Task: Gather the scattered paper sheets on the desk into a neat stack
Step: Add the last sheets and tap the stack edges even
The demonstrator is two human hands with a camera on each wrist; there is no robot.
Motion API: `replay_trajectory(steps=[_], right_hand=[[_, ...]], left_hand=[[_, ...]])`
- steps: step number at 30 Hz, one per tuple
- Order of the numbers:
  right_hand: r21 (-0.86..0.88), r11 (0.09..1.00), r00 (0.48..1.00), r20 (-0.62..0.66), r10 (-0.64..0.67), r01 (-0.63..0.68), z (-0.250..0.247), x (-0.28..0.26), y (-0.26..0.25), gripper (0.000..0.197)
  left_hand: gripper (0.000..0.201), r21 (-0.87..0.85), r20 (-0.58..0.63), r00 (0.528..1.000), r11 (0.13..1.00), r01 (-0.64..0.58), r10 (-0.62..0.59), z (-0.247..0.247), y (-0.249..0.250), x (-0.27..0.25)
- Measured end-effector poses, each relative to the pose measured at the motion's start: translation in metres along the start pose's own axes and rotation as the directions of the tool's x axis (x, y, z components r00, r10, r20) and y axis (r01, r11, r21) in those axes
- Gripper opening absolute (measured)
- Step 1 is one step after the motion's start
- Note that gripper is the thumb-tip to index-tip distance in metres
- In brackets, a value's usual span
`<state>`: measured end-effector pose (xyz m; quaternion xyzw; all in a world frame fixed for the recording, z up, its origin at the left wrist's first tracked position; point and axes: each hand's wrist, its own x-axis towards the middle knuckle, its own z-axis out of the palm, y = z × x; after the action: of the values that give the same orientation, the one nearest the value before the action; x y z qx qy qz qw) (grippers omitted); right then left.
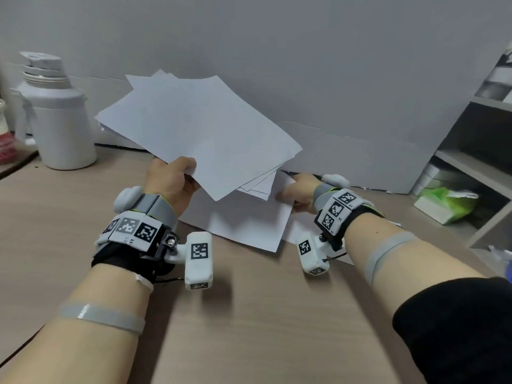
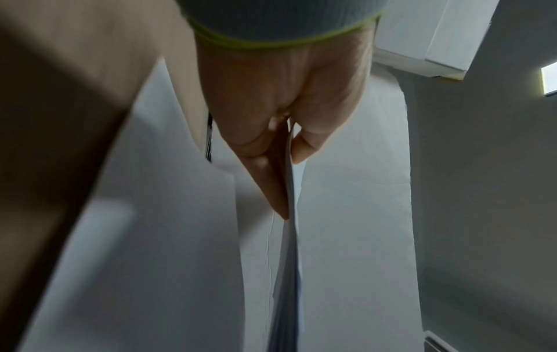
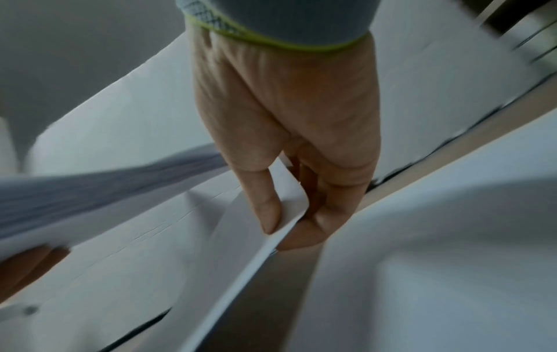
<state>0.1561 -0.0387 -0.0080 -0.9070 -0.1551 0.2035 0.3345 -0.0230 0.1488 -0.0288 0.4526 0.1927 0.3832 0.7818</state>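
The loose sheet (image 1: 249, 220) lies flat on the worktop (image 1: 249, 314) toward its far edge, long axis running left to right. Your right hand (image 1: 297, 191) is nearer: its fingers (image 3: 268, 209) pinch the sheet's right edge. Your left hand (image 1: 173, 181) grips the fanned bundle (image 1: 194, 128) aloft, directly above. Judgement: lift the sheet up and leftward into the bundle.

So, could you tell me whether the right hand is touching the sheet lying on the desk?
Touching. The right wrist view shows the right hand pinching the sheet's edge between thumb and fingers.
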Motion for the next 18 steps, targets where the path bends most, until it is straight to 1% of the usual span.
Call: replay_trajectory(steps=[3,4,6,9,10,12,13,15,16,17,18], right_hand=[[0.140,0.989,0.997,-0.046,0.058,-0.051,-0.034,-0.016,0.037,0.027],[0.155,0.986,0.995,-0.065,0.072,-0.062,-0.042,-0.019,0.047,0.025],[0.125,0.987,0.987,-0.112,0.114,-0.100,-0.057,-0.029,0.067,0.026],[0.089,0.981,0.967,-0.176,0.184,-0.171,-0.074,-0.047,0.096,0.031],[0.040,0.978,0.957,-0.205,0.207,-0.203,-0.079,-0.049,0.106,0.040],[-0.057,0.966,0.937,-0.265,0.228,-0.252,-0.096,-0.028,0.141,0.075],[-0.092,0.956,0.929,-0.278,0.243,-0.278,-0.103,-0.018,0.158,0.088],[-0.130,0.941,0.912,-0.317,0.260,-0.313,-0.115,-0.003,0.183,0.097],[-0.170,0.928,0.907,-0.328,0.264,-0.332,-0.115,-0.009,0.184,0.100],[-0.210,0.915,0.904,-0.339,0.262,-0.344,-0.114,-0.028,0.174,0.101],[-0.253,0.889,0.893,-0.350,0.285,-0.383,-0.117,-0.029,0.179,0.099]], left_hand=[[0.016,0.001,0.040,0.997,0.998,0.068,-0.068,0.013,-0.010,-0.009],[0.016,0.002,0.034,0.996,0.997,0.082,-0.082,0.016,-0.011,-0.013],[0.018,0.019,0.030,0.995,0.995,0.097,-0.097,0.023,-0.016,-0.018],[0.019,0.068,0.071,0.991,0.991,0.111,-0.116,0.038,-0.027,-0.029],[0.020,0.081,0.083,0.989,0.990,0.116,-0.122,0.043,-0.031,-0.030],[0.025,0.092,0.110,0.983,0.986,0.139,-0.149,0.059,-0.038,-0.038],[0.027,0.086,0.124,0.980,0.985,0.147,-0.157,0.067,-0.041,-0.040],[0.029,0.075,0.167,0.968,0.982,0.175,-0.185,0.086,-0.048,-0.045],[0.030,0.070,0.180,0.963,0.979,0.192,-0.202,0.092,-0.051,-0.047],[0.031,0.064,0.192,0.957,0.976,0.210,-0.218,0.098,-0.054,-0.048],[0.033,0.058,0.204,0.951,0.972,0.226,-0.233,0.107,-0.058,-0.050]])
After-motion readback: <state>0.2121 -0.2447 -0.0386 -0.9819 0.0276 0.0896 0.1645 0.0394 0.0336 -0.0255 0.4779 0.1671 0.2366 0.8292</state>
